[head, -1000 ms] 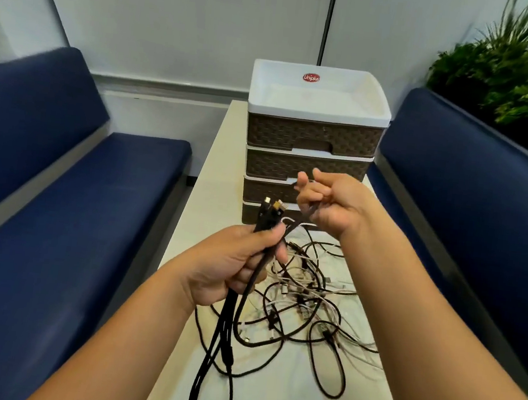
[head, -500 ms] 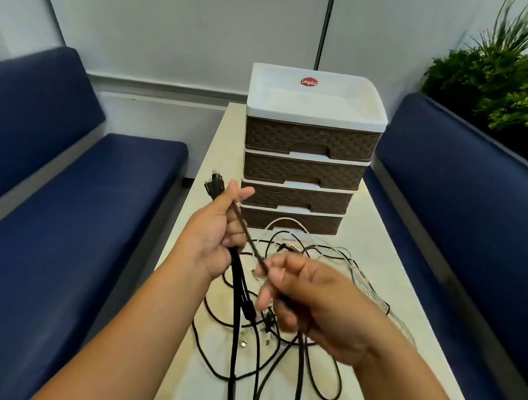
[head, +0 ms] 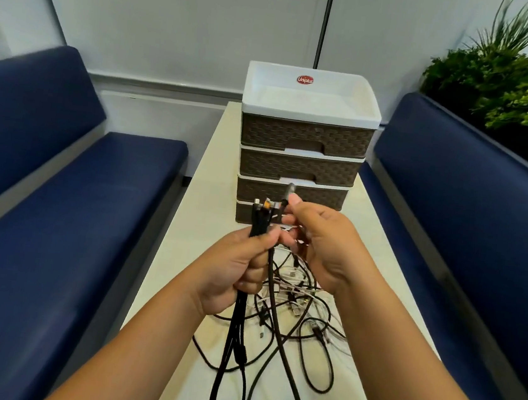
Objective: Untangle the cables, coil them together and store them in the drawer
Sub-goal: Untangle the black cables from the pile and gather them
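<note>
The left hand (head: 231,275) is gripping several freed black cables (head: 258,222) while the right hand (head: 323,242) is pinching another plug (head: 288,192), with the tangle (head: 297,299) at frame centre and closed drawers (head: 299,167) remaining.

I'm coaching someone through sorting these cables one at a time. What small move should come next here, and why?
Probably slide the plug end pinched in the right hand against the bundle of black cable ends gripped in the left hand, so the fist can close over it. Its tip stands just beside those plugs, while the tangled pile lies unsorted on the table.
</note>
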`<state>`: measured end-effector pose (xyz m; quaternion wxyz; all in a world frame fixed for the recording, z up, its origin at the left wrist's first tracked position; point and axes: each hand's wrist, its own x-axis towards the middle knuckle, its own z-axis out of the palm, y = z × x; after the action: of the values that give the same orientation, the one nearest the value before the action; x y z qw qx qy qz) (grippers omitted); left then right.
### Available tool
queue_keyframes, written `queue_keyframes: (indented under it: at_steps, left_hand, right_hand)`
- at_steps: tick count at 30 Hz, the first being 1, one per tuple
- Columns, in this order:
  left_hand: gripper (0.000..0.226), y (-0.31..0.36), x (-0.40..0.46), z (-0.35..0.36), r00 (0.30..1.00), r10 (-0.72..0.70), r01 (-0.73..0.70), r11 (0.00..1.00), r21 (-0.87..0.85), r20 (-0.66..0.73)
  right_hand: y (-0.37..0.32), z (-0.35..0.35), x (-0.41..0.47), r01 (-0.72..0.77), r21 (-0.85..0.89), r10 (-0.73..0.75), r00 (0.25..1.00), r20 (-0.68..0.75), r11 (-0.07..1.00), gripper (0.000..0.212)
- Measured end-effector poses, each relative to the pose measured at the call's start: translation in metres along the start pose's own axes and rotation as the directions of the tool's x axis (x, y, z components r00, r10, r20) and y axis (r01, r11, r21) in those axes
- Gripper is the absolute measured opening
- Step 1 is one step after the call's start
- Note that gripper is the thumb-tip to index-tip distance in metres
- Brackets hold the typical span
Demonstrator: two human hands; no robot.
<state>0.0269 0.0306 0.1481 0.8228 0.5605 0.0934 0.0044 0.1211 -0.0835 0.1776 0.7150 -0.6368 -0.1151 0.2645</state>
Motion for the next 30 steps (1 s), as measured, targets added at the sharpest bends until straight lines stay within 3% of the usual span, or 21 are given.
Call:
queue_keyframes:
  at_steps: [6,9,12,14,20,27,30]
  left_hand:
    - [0.031,-0.002,-0.011,0.013,0.999,-0.028,0.027,0.998,0.049,0.019]
    - [0.038,-0.004,-0.013,0.021,0.999,-0.022,0.022,1.000,-0.008,-0.039]
    - [0.024,-0.004,-0.014,0.029,0.998,0.004,-0.012,0.989,-0.148,-0.058]
    - [0.023,-0.005,-0.014,0.034,0.998,0.021,-0.032,0.976,-0.217,-0.052]
    - [0.031,-0.019,-0.016,0.055,0.985,0.093,-0.122,0.971,-0.206,-0.142]
    - [0.054,-0.032,-0.019,0.073,0.974,0.112,-0.146,0.976,-0.162,-0.198]
    - [0.036,-0.030,-0.026,0.072,0.979,0.123,-0.150,0.974,-0.171,-0.161]
  right_hand:
    - [-0.003,-0.017,-0.012,-0.041,0.212,0.015,0.992,0.123,0.976,0.019]
    - [-0.003,-0.026,-0.025,0.004,0.087,-0.019,0.984,0.177,0.996,0.017]
    - [0.001,-0.031,-0.037,0.101,-0.089,-0.081,0.977,0.197,0.991,0.022]
    - [0.003,-0.031,-0.044,0.159,-0.100,-0.135,0.968,0.213,0.982,0.018]
    - [0.008,-0.029,-0.056,0.233,-0.015,-0.229,0.965,0.129,0.972,0.010]
    - [0.015,-0.027,-0.063,0.120,0.073,-0.125,0.989,0.078,0.990,0.016]
    - [0.018,-0.033,-0.053,0.199,-0.026,-0.198,0.980,0.018,0.980,0.025]
